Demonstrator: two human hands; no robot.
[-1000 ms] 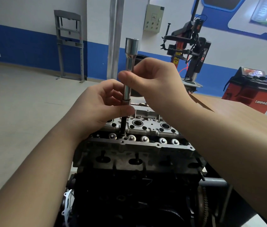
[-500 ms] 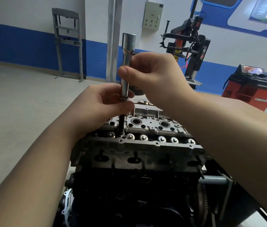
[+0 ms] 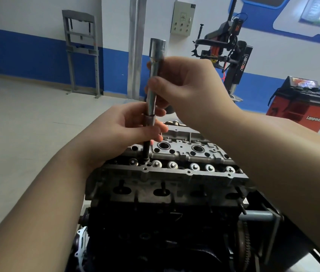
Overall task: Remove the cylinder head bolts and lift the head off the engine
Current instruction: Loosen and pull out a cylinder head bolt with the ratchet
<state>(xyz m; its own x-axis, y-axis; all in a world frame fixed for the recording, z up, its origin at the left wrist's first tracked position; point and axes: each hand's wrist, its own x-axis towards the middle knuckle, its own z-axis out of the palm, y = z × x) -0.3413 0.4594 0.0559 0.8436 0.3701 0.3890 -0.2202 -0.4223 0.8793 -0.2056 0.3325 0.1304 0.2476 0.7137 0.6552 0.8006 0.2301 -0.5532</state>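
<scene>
Right hand (image 3: 190, 89) pinches the upper shaft of the long socket extension (image 3: 154, 79); left hand (image 3: 123, 132) wraps its lower end where the dark head bolt (image 3: 146, 152) hangs from it, tip just at its hole near the left end of the cylinder head (image 3: 175, 173). Head sits on the engine block (image 3: 155, 232). Risk: bolt probably only loosely held in the socket, so tilting the tool or easing the left hand's hold could drop it into the valve gear.
</scene>
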